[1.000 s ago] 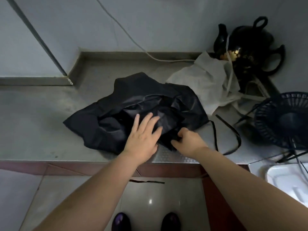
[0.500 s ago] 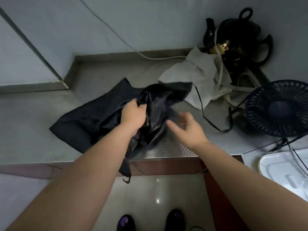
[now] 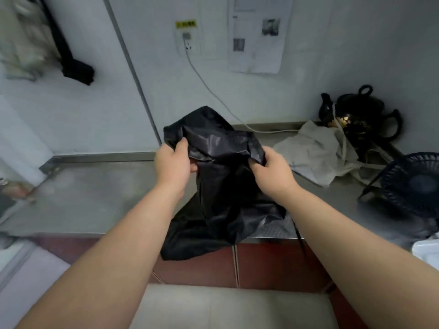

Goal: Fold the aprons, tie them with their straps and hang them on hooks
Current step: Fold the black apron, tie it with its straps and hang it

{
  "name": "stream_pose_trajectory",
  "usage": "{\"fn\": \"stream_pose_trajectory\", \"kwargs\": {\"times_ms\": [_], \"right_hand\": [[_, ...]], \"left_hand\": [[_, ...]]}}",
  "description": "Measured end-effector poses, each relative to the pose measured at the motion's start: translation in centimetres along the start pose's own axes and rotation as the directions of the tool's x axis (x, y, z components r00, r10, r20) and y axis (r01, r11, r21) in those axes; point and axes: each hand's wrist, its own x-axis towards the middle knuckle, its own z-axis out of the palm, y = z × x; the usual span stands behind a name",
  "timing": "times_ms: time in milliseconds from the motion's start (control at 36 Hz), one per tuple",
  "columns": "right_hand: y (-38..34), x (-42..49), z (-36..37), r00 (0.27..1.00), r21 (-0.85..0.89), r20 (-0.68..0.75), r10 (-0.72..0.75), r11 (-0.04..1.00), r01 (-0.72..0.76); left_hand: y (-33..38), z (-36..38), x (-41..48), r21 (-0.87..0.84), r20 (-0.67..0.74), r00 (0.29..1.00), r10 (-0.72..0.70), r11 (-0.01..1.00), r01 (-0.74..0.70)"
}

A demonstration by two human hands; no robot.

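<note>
Two hands held the black apron (image 3: 223,186) up over the steel counter (image 3: 95,198). Left hand (image 3: 173,162) gripped the upper left edge, thumb on top, fingers curled beneath. Right hand (image 3: 270,172) pinched the upper right edge, fingers curled into the folds. Apron was crumpled between them; its lower part lay on the counter's front edge and hung over the red-brown cabinet face. Thin black strap (image 3: 299,236) dangled beside the right forearm. Pale cloth (image 3: 316,153) lay bunched to the right, against a black teapot (image 3: 361,117) in the corner. Dark fan (image 3: 413,184) stood far right. White cable (image 3: 209,91) ran down from a wall socket (image 3: 188,42).
</note>
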Motion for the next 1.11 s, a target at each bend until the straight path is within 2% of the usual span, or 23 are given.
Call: {"fn": "stream_pose_trajectory", "kwargs": {"times_ms": [83,167,194,250,278,306,333,389,444,472,528,556,611,667,750,806,861,917,972,1111], "right_hand": [[-2.5,-0.9,1.0,0.994,-0.086,-0.016,-0.11,0.99,0.109],[-4.7,-2.1,1.9,0.986,-0.088,-0.039,-0.162,0.984,0.158],[-5.3,-2.5,2.1,0.985,-0.082,-0.014,-0.17,0.982,0.168],[-6.4,-3.2,2.4,0.981,-0.093,0.059,-0.185,0.977,0.19],[-6.8,-3.4,2.3,0.978,-0.098,0.092,-0.186,0.976,0.195],[-7.3,-3.8,2.5,0.976,-0.094,0.112,-0.184,0.976,0.195],[-7.8,-4.2,2.7,0.976,-0.08,0.122,-0.182,0.978,0.193],[-8.8,-4.9,2.7,0.977,-0.038,0.123,-0.176,0.983,0.182],[-9.5,-5.5,2.7,0.98,0.022,0.123,-0.155,0.988,0.153],[-9.8,-5.8,2.8,0.983,0.04,0.119,-0.137,0.99,0.134],[-10.1,-6.5,2.9,0.986,0.041,0.131,-0.106,0.994,0.101],[-10.2,-6.7,2.9,0.984,0.029,0.15,-0.098,0.995,0.094],[-10.3,-7.1,2.9,0.98,-0.008,0.181,-0.08,0.996,0.083],[-10.6,-7.5,2.9,0.979,-0.041,0.193,-0.067,0.996,0.077],[-10.7,-7.7,3.0,0.984,-0.112,0.172,-0.037,0.992,0.057],[-10.4,-7.6,3.0,0.991,-0.309,0.128,-0.032,0.949,0.071],[-9.9,-7.4,2.9,0.999,-0.498,0.039,-0.03,0.866,0.046],[-9.6,-7.3,2.9,0.996,-0.535,-0.086,-0.027,0.844,-0.023],[-9.3,-7.2,3.0,0.981,-0.528,-0.195,-0.021,0.845,-0.087],[-9.8,-7.0,3.3,0.948,-0.512,-0.304,-0.1,0.856,-0.074]], "left_hand": [[-0.6,-3.8,0.0,0.124,-0.068,0.994,0.084,0.989,-0.076],[-1.0,-7.3,-0.1,0.433,-0.099,0.963,0.252,0.882,-0.186],[-0.9,-8.4,-0.2,0.485,-0.049,0.948,0.315,0.837,-0.253],[-0.7,-10.0,0.0,0.563,0.152,0.932,0.329,0.747,-0.355],[-0.6,-10.4,0.2,0.587,0.273,0.927,0.257,0.719,-0.372],[-0.4,-11.0,0.3,0.574,0.398,0.908,0.128,0.737,-0.356],[-0.3,-11.5,0.3,0.51,0.51,0.86,-0.021,0.812,-0.283],[-0.4,-12.0,0.0,0.324,0.65,0.722,-0.237,0.946,0.018],[-0.7,-12.2,-0.6,0.139,0.685,0.649,-0.33,0.934,0.328],[-1.0,-12.4,-0.8,0.11,0.718,0.592,-0.366,0.899,0.423],[-1.5,-12.8,-1.2,0.167,0.779,0.478,-0.406,0.869,0.465],[-1.3,-12.8,-1.6,0.212,0.791,0.45,-0.414,0.877,0.432],[-0.9,-12.9,-2.1,0.225,0.785,0.483,-0.389,0.905,0.362],[-0.2,-12.8,-2.5,0.134,0.784,0.543,-0.301,0.936,0.326],[0.9,-12.8,-2.3,-0.053,0.713,0.681,-0.17,0.954,0.294],[1.3,-13.0,-1.6,-0.146,0.596,0.793,-0.126,0.954,0.262],[1.5,-13.3,-0.8,-0.171,0.49,0.87,-0.054,0.973,0.157],[1.6,-13.5,-0.4,-0.155,0.453,0.891,0.014,0.986,0.064],[2.0,-13.5,-0.6,-0.172,0.445,0.894,0.051,0.985,0.029],[2.8,-14.0,0.0,-0.191,0.38,0.921,0.084,0.981,-0.01]]}}
